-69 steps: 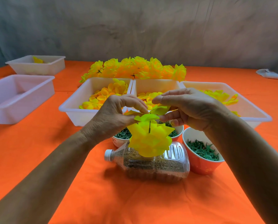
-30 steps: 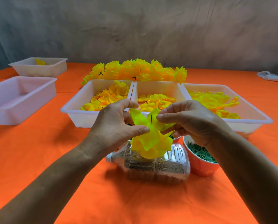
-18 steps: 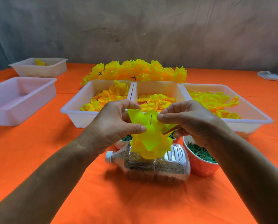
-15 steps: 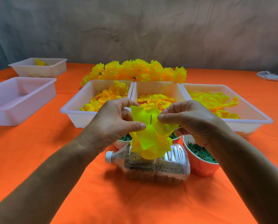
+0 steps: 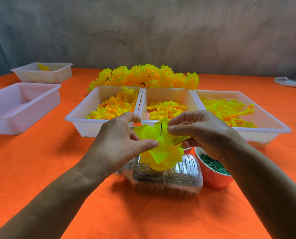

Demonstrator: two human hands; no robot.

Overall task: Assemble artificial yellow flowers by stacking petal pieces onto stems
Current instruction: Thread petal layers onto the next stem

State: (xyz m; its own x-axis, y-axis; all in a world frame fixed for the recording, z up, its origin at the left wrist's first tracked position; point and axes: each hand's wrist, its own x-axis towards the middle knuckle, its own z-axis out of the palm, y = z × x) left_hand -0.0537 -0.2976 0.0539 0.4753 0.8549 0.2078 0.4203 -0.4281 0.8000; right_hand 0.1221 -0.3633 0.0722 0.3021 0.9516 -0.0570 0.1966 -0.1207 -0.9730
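1. Yellow petal piece (image 5: 149, 133) sits threaded on the thin dark stem (image 5: 161, 129), whose tip pokes up through its middle, above the fuller stack of petals (image 5: 162, 157) already on the stem.
2. Your left hand (image 5: 119, 144) pinches the near-left edge of that petal piece between thumb and fingers.
3. Your right hand (image 5: 204, 131) pinches the right side of the same piece, fingertips just beside the stem.
4. The flower stands over a clear plastic bottle (image 5: 164, 180) lying on its side on the orange tablecloth (image 5: 143, 218), holding brownish grain.
5. Just right of the bottle is an orange cup (image 5: 214, 178) of green pieces.
6. Farther away, three white trays (image 5: 85, 123) in a row hold loose yellow petals, with finished flowers (image 5: 143, 76) heaped behind them.
7. Two more white trays (image 5: 23, 107) stand at far left.
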